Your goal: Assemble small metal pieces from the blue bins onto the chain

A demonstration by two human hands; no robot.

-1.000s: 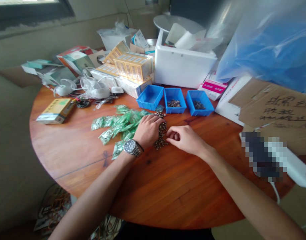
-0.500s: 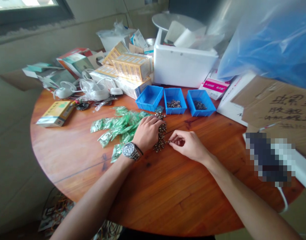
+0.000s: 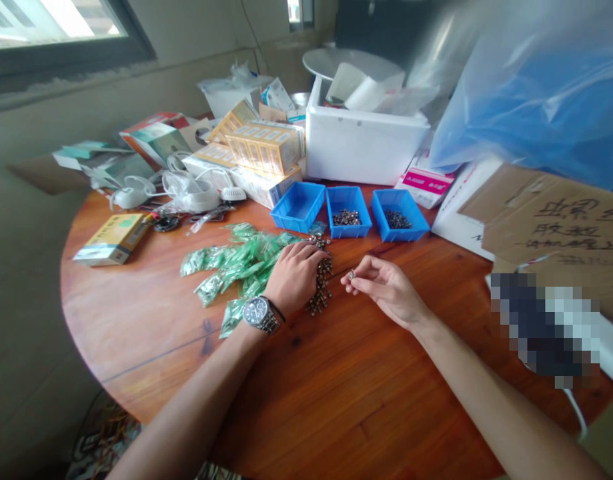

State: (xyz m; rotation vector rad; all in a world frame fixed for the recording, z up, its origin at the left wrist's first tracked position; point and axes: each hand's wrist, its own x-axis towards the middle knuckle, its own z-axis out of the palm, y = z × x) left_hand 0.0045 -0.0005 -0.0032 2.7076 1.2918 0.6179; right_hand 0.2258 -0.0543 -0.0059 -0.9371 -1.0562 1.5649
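My right hand (image 3: 381, 287) is raised a little to the right of the pile, with a small shiny metal part (image 3: 352, 275) pinched between thumb and fingertips. Too small to make out is its exact kind. My left hand (image 3: 297, 277), with a wristwatch (image 3: 261, 313) at the wrist, lies palm down against the left side of a pile of small metal parts (image 3: 322, 287). Its fingers are loosely bent and partly apart, and the fingertips are hard to see. Green-and-clear plastic packets (image 3: 243, 263) are heaped on its left.
Behind the pile stand three blue bins: left (image 3: 281, 222), middle (image 3: 349, 232) and right (image 3: 404, 235). Small parts lie in the middle and right ones. A white foam box (image 3: 363, 147), stacked cartons (image 3: 266, 145) and a yellow box (image 3: 111, 240) share the wooden table (image 3: 326, 393).
My right hand has moved slightly right, away from the pile, and turned upward with the small metal part in its fingers. My left hand stays by the pile. The camera has tilted up slightly.
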